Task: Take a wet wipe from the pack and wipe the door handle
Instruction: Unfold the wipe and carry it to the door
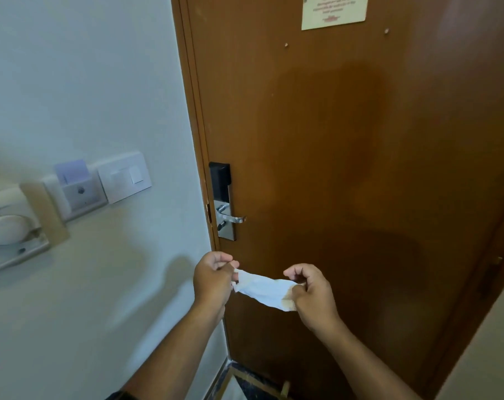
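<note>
Both hands pinch the wet wipe (263,289) stretched between them; door handle (232,218) sits just above, lever pointing right, left hand (213,280) nearer than right hand (314,294).

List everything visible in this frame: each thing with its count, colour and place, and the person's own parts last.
door: 1, brown, right of centre
door handle: 1, silver lever, door's left edge
lock plate: 1, black top and silver bottom, behind the handle
notice: 1, cream, top of door
wall: 1, white, left
key card holder: 1, grey, on wall, card inserted
light switch: 1, white, right of the holder
thermostat dial: 1, cream, far left
wet wipe: 1, white, stretched between both hands
left hand: pinching wipe's left end
right hand: pinching wipe's right end
</note>
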The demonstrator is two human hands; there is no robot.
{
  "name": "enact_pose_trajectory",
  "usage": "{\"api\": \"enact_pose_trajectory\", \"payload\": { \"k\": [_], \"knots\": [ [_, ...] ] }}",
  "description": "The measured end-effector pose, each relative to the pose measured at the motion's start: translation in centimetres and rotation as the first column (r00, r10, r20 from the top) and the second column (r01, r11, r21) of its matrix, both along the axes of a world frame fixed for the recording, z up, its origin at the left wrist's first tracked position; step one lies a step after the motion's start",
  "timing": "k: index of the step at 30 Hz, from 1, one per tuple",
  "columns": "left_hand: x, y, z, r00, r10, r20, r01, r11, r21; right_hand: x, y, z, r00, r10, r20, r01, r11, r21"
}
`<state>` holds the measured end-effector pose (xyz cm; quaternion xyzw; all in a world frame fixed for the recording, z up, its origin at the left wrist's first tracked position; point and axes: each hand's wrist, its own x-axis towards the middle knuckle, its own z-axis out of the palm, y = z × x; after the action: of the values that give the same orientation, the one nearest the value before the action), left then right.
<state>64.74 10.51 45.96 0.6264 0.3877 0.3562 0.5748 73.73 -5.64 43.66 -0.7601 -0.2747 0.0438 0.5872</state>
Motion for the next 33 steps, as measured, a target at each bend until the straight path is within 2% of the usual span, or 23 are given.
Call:
{"api": "enact_pose_trajectory", "payload": {
  "k": [2, 4, 8, 14, 16, 21, 25, 27, 29, 30, 31, 33],
  "knots": [
    [1.0, 1.5, 0.0, 0.999, -0.03, -0.01, 0.031, 0.999, 0.012, 1.5, 1.5, -0.3, 0.997, 0.019, -0.074, -0.018, 1.0, 0.023],
    [2.1, 3.0, -0.4, 0.989, -0.137, -0.051, 0.136, 0.991, -0.008, 3.3, 3.5, -0.4, 0.987, 0.046, -0.153, -0.035, 0.997, 0.074],
    [4.7, 5.0, -2.3, 0.917, -0.387, -0.1, 0.368, 0.915, -0.168, 7.0, 7.5, 0.3, 0.97, 0.126, -0.209, -0.086, 0.978, 0.189],
    [10.8, 8.7, -3.6, 0.878, -0.426, -0.217, 0.285, 0.831, -0.477, 13.2, 12.7, 1.8, 0.963, 0.189, -0.191, -0.131, 0.951, 0.278],
    [13.0, 10.0, -3.7, 0.904, -0.392, -0.171, 0.256, 0.815, -0.52, 15.2, 14.0, 1.6, 0.962, 0.205, -0.179, -0.153, 0.952, 0.267],
    [16.3, 13.6, -3.3, 0.986, -0.163, -0.021, 0.133, 0.867, -0.48, 17.9, 16.3, 0.6, 0.972, 0.188, -0.144, -0.162, 0.971, 0.174],
    [17.0, 17.4, -3.2, 0.986, 0.115, 0.123, -0.025, 0.823, -0.567, 17.7, 17.8, -0.6, 0.99, 0.127, 0.064, -0.127, 0.992, 0.001],
    [17.4, 18.5, -3.5, 0.988, 0.145, 0.055, -0.111, 0.908, -0.404, 17.0, 19.0, -1.1, 0.984, 0.106, 0.146, -0.101, 0.994, -0.041],
    [17.3, 18.9, -3.7, 0.984, 0.163, -0.069, -0.167, 0.984, -0.062, 16.4, 20.0, -1.3, 0.968, 0.084, 0.236, -0.074, 0.996, -0.05],
    [17.2, 19.2, -3.5, 0.977, 0.183, -0.109, -0.169, 0.977, 0.132, 16.2, 20.5, -1.4, 0.959, 0.076, 0.272, -0.063, 0.996, -0.056],
    [17.0, 19.7, -3.5, 0.965, 0.21, -0.16, -0.148, 0.933, 0.328, 16.1, 20.9, -1.3, 0.948, 0.069, 0.309, -0.052, 0.997, -0.064],
    [16.7, 21.3, -3.5, 0.918, 0.282, -0.28, -0.043, 0.772, 0.634, 16.0, 22.0, -1.2, 0.924, 0.05, 0.38, -0.014, 0.995, -0.096]
  ]
}}
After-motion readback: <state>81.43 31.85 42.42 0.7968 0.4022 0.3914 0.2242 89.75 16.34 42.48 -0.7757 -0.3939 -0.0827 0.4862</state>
